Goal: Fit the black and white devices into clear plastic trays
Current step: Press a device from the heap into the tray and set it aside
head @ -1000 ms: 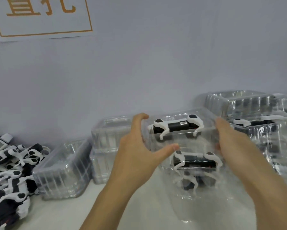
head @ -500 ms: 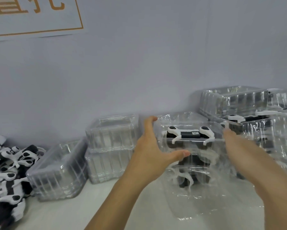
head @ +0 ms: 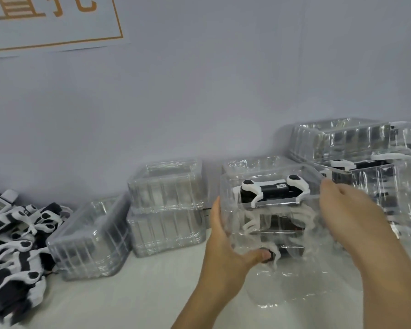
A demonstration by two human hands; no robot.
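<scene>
A white table [head: 152,293] against a grey wall carries a heap of black and white devices [head: 12,238] at left, clear plastic trays [head: 90,236] stacked at centre, and filled tray stacks [head: 356,167] at right.

Setting: packing bench in a small factory or workshop | evidence: loose heap of identical devices [head: 12,243] at left; stacked clear trays [head: 166,207] along a plain wall [head: 199,91]; filled trays [head: 366,167] at right; printed sign [head: 52,20] taped above
</scene>
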